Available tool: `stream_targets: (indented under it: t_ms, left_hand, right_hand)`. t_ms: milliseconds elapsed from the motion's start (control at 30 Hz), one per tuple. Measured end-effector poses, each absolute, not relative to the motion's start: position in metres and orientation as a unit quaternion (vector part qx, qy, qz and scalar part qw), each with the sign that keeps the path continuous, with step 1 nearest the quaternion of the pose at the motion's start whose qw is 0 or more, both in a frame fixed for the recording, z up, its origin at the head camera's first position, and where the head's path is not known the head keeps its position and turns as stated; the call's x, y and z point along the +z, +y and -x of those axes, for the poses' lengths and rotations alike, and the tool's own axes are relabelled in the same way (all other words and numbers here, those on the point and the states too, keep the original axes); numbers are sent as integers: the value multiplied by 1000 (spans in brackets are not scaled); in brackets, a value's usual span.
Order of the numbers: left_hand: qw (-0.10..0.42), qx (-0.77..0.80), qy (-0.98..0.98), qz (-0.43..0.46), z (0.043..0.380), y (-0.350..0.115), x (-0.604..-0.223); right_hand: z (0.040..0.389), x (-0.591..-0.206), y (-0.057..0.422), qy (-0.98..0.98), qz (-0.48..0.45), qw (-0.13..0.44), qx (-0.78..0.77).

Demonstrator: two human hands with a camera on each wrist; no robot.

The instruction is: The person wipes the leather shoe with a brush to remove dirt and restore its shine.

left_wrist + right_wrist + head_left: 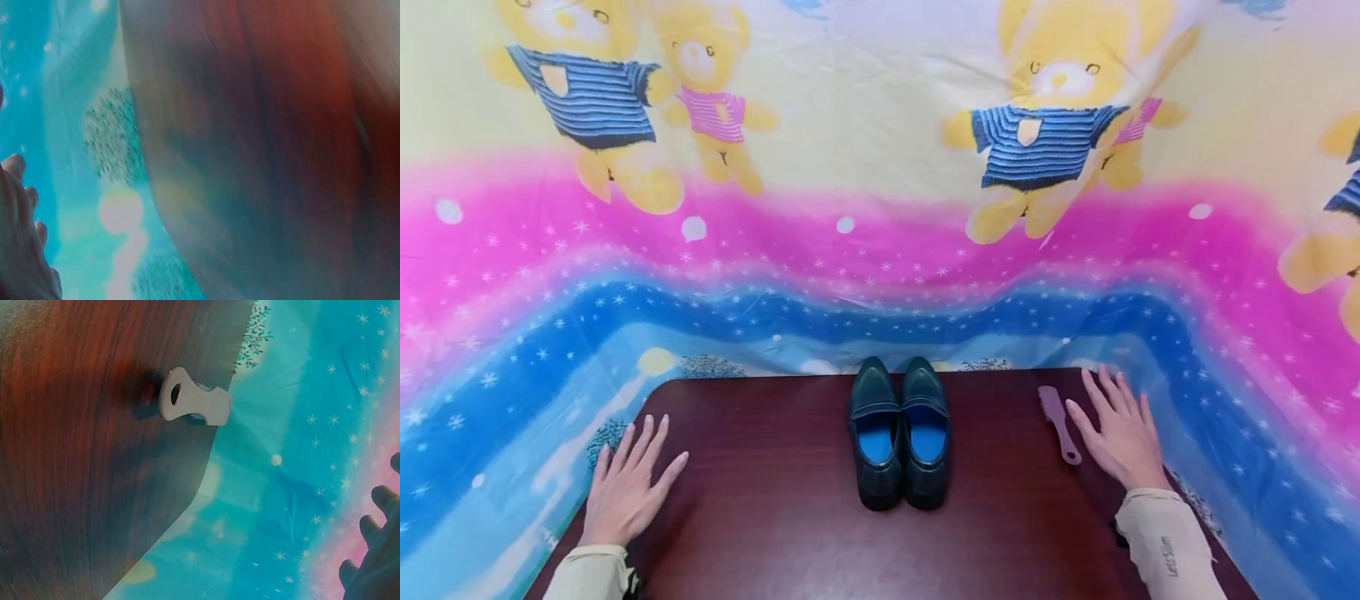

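A pair of dark green pointed loafers (877, 487) with blue insoles stands side by side at the middle of the table, toes toward the far edge. To their right lies a mauve brush (1057, 417) with a hole in its handle end; the right wrist view shows the same brush (215, 407) nearly end-on. My right hand (1118, 433) is just right of the brush, fingers spread, holding nothing. Over the table's left side my left hand (625, 492) is spread too and holds nothing. Each wrist view catches only part of its hand at the frame's edge.
The dark red-brown wooden table (760, 517) has rounded far corners. A printed cloth (850, 275) with bears, snowflakes and pink and blue bands hangs behind it and along both sides, close to the table's edges.
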State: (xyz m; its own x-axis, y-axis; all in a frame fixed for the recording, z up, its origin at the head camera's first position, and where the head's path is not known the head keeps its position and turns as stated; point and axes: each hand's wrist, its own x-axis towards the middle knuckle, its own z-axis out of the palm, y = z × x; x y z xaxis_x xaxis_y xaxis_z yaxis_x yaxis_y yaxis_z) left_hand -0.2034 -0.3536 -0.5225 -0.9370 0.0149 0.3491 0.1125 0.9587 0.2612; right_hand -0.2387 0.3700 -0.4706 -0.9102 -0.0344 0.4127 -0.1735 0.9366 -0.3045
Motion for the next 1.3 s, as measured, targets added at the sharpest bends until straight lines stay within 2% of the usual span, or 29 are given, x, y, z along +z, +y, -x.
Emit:
stream_targets:
  t_ms: [200, 433, 667, 833, 933, 1067, 1200, 1300]
  left_hand:
    - [207, -152, -963, 84, 221, -306, -512]
    - [235, -175, -939, 183, 239, -211, -487]
    - [196, -210, -909, 301, 236, -100, -471]
    - [161, -138, -909, 359, 228, -38, -475]
    - [145, -69, -918, 362, 221, -10, -483]
    - [127, 13, -943, 308, 210, 18, -496]
    - [155, 56, -954, 249, 206, 34, -502]
    - [189, 59, -950, 242, 208, 36, -505]
  right_hand:
    - [246, -471, 369, -964, -48, 187, 185]
    - [269, -485, 368, -972, -15, 127, 197]
    - [290, -513, 376, -976, 32, 68, 203]
    - [294, -526, 373, -972, 58, 30, 227]
    - [295, -534, 370, -968, 80, 5, 237]
    - [301, -546, 364, -964, 114, -6, 241]
    - [306, -544, 355, -961, 132, -14, 243]
    - [307, -536, 350, -960, 137, -37, 241]
